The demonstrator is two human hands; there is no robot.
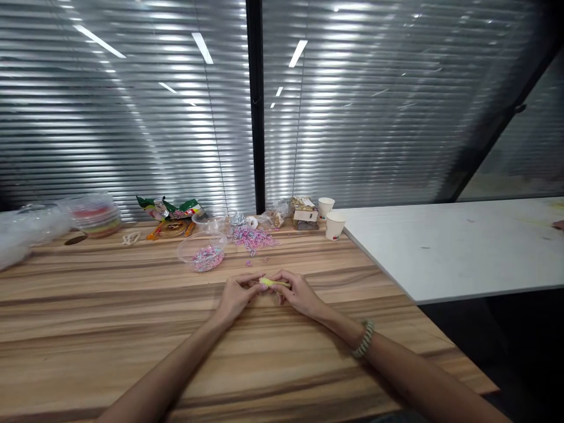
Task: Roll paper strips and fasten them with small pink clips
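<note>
Just above the wooden table [273, 358], my two hands meet in front of me. A small soft-looking yellow strip [272, 283] runs between my fingertips. My right hand [302, 295] pinches the strip between thumb and fingers. The fingers of my left hand [235, 296] are closed at the strip's left end, where a pale pinkish bit shows. What exactly the strip is made of is too small to tell. Beyond my hands lies a loose heap of small pink and purple bits [253, 236]. A clear plastic bowl [183, 254] to its left holds similar bits.
Two paper cups [335, 226] and a small box [305, 212] stand near the window. Further left are a green snack packet [170, 208], stacked plastic containers [94, 217] and clear plastic wrap [15, 235]. A white table [462, 252] adjoins on the right; part of another person's hand [559, 224] shows there.
</note>
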